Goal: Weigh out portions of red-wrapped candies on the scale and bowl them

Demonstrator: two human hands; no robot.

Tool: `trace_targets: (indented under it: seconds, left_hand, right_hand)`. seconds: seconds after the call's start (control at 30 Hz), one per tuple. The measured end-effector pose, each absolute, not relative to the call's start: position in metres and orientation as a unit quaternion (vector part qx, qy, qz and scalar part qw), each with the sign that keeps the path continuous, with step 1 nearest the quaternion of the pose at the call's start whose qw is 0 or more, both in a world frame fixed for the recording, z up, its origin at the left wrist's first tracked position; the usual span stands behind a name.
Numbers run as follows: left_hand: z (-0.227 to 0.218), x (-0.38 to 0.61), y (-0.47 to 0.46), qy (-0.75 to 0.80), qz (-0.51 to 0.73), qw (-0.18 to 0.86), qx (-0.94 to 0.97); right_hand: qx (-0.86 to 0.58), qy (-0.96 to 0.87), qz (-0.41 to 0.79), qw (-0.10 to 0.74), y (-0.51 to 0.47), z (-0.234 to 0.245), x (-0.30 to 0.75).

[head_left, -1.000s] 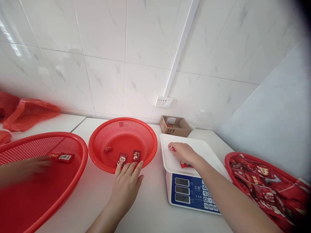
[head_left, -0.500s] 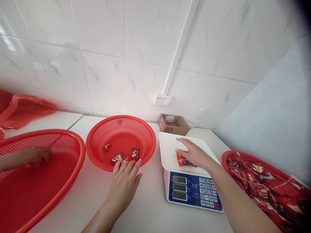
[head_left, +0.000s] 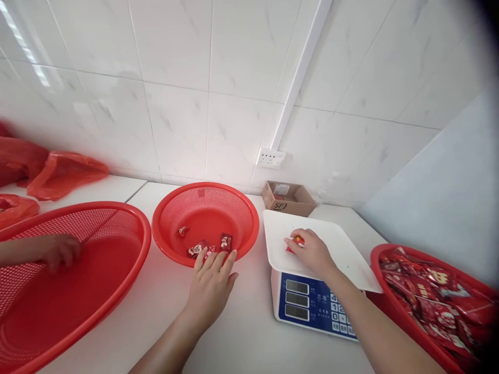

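My right hand (head_left: 313, 253) is closed around a small red candy packet (head_left: 299, 240) on the white pan (head_left: 339, 234) of a digital scale (head_left: 298, 299). Most of that packet is hidden by the fingers. My left hand (head_left: 212, 288) lies with its fingers outstretched over the near rim of a round red plastic basket (head_left: 157, 226), holding nothing. Inside this basket are several small wrapped candies (head_left: 226, 241), some partly covered by my left fingertips.
Another person's hand (head_left: 62, 252) reaches into a large red basket (head_left: 128, 280) at left. A red basket (head_left: 376, 259) heaped with red packets (head_left: 440, 306) stands right of the scale. Behind are a small cardboard box (head_left: 290, 200) and red plastic bags (head_left: 66, 171).
My right hand has closed around the red packet on the pan; its fingers were apart before. My left hand stays at the basket rim. The view has shifted slightly left.
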State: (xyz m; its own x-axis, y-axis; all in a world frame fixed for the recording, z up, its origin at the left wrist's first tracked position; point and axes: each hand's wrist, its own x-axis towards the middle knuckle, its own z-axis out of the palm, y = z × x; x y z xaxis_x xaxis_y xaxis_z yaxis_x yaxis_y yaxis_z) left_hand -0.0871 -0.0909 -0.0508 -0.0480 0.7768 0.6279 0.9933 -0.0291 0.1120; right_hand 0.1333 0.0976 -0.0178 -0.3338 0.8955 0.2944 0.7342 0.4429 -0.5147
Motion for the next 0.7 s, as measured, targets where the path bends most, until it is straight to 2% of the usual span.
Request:
trace_targets:
  seconds: [0.1,0.23,0.33,0.43,0.5,0.7]
  left_hand:
    - [-0.050,-0.087,-0.091,-0.663,-0.293,0.186,-0.664]
    - [-0.049,-0.089,-0.089,-0.642,-0.329,0.173,-0.670]
    - [-0.050,-0.091,-0.086,-0.634,-0.339,0.177,-0.672]
    - [-0.049,-0.097,-0.084,-0.633,-0.338,0.184,-0.672]
    - [-0.048,-0.103,-0.085,-0.629,-0.334,0.196,-0.674]
    - [-0.050,-0.124,-0.080,-0.599,-0.323,0.272,-0.680]
  right_hand:
    - [-0.473,-0.763,0.253,0.360,0.091,-0.002,0.098]
    - [-0.376,-0.769,0.385,0.345,0.075,0.012,0.045]
    - [-0.300,-0.836,0.364,0.279,0.062,0.009,0.019]
    - [-0.271,-0.904,0.287,0.161,0.048,0.004,0.011]
    - [-0.248,-0.930,0.244,0.116,0.037,0.005,0.017]
    - [-0.223,-0.906,0.313,0.178,0.014,0.013,0.091]
